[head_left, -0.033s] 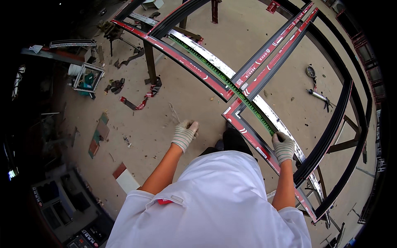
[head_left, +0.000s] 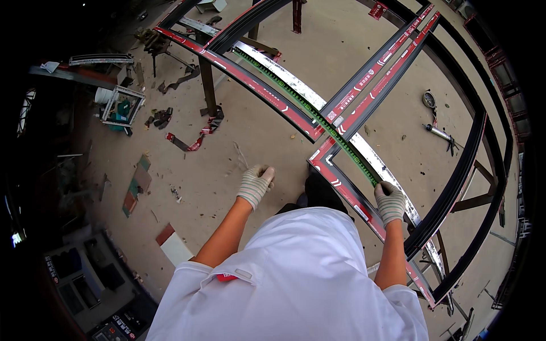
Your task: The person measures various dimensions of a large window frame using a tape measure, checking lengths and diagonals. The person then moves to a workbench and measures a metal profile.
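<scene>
My right hand (head_left: 390,203), in a pale striped knit glove, is closed on the near end of a green tape measure (head_left: 296,94). Its blade runs away from me to the upper left, along a scuffed white bar (head_left: 369,154) and across the joined window frames. Nearest that hand is a frame member (head_left: 348,196) with red protective film. My left hand (head_left: 255,184), gloved alike, hangs over the floor left of the frames, fingers curled into a loose fist with nothing visible in it. Black frames (head_left: 369,79) with red film strips stretch to the far side and right.
Dark posts (head_left: 208,91) support the frames. Beyond the crossbars, a caulking gun (head_left: 438,133) and a round dial-like object (head_left: 427,99) lie on the floor. Leftward are film scraps (head_left: 187,142), boards (head_left: 136,184), a small white frame (head_left: 121,105) and a white bucket (head_left: 102,95).
The view has shifted very slightly. Both hands and the tape measure keep their places.
</scene>
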`<move>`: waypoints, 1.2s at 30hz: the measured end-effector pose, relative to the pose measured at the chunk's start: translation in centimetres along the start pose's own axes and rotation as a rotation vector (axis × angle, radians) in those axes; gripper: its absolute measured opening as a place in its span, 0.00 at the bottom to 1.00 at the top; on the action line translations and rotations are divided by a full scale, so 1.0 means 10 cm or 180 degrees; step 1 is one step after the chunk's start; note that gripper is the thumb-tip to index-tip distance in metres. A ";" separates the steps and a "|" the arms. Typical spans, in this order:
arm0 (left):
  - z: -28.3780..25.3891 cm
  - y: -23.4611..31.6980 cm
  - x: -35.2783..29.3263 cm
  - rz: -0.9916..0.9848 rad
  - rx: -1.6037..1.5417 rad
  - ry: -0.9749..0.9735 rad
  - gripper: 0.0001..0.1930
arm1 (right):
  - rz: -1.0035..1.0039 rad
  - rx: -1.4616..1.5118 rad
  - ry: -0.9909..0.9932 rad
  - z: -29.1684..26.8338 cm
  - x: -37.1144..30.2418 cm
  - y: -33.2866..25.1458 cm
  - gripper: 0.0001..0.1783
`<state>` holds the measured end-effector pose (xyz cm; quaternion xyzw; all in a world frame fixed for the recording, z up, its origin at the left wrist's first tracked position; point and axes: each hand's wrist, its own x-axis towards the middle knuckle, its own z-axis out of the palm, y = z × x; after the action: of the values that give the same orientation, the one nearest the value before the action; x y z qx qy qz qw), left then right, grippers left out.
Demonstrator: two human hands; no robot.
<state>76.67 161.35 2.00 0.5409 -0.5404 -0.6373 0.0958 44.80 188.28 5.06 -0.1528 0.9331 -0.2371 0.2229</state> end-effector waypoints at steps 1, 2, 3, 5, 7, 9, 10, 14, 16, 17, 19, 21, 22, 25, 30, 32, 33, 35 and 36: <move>-0.01 0.06 0.08 -0.0006 0.0009 -0.0053 0.13 | 0.0142 0.0104 -0.0093 0.01 0.04 -0.13 0.18; -0.04 0.17 0.14 -0.0055 0.0087 -0.0025 0.13 | 0.0272 0.0220 -0.0203 0.01 0.07 -0.34 0.18; -0.08 0.24 0.24 -0.0035 0.0137 -0.0034 0.12 | 0.0408 0.0339 -0.0307 0.02 0.13 -0.48 0.18; -0.18 0.39 0.48 0.0023 0.0255 -0.0050 0.12 | 0.0024 0.0001 -0.0170 0.16 0.29 -0.56 0.18; -0.28 0.53 0.77 0.0111 0.0431 -0.0013 0.12 | -0.0025 -0.0094 -0.0240 0.27 0.44 -0.69 0.17; -0.38 0.66 1.05 0.0367 0.0749 0.0102 0.12 | -0.0056 -0.0173 -0.0238 0.38 0.54 -0.86 0.14; -0.40 0.79 1.15 0.0578 0.0967 0.0189 0.12 | -0.0074 -0.0306 -0.0292 0.35 0.58 -1.02 0.14; -0.40 1.47 1.45 0.0717 0.1014 0.0290 0.13 | -0.0395 -0.0510 -0.0211 0.49 0.69 -1.21 0.10; -0.49 1.63 1.70 0.1504 0.1417 0.0428 0.14 | -0.0409 -0.0559 -0.0216 0.53 0.71 -1.34 0.09; -0.51 1.73 1.81 0.1918 0.1608 0.0489 0.14 | -0.0470 -0.0624 -0.0174 0.55 0.73 -1.38 0.09; -0.61 1.91 1.97 0.2363 0.2073 0.0550 0.17 | -0.0595 -0.0739 -0.0074 0.59 0.73 -1.43 0.09; -0.72 2.03 2.15 0.3141 0.2651 0.0745 0.18 | -0.0601 -0.0708 0.0047 0.61 0.70 -1.54 0.08; -0.77 2.10 2.24 0.3126 0.2620 0.0600 0.20 | -0.0573 -0.0652 0.0080 0.63 0.67 -1.58 0.07; -0.92 2.30 2.46 0.3556 0.2978 0.0436 0.20 | -0.0753 -0.0599 0.0309 0.71 0.61 -1.62 0.07; -1.18 2.29 2.86 0.4020 0.3104 0.0041 0.20 | -0.0904 -0.0620 0.0595 0.90 0.40 -1.65 0.08; -1.27 2.30 2.97 0.4003 0.3261 -0.0148 0.19 | -0.0877 -0.0692 0.0559 0.93 0.32 -1.72 0.08; -1.32 2.30 3.01 0.3992 0.3339 -0.0237 0.19 | -0.0851 -0.0711 0.0605 0.95 0.28 -1.74 0.08; -1.40 2.26 3.13 0.3984 0.3272 -0.0317 0.16 | -0.0788 -0.0742 0.0694 1.03 0.18 -1.74 0.08; -1.44 2.23 3.17 0.3983 0.3255 -0.0372 0.15 | -0.0730 -0.0748 0.0686 1.04 0.16 -1.74 0.08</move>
<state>65.19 121.61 3.50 0.0810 -0.9716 -0.1670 0.1471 51.70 169.13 5.17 -0.2568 0.9494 -0.1653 0.0738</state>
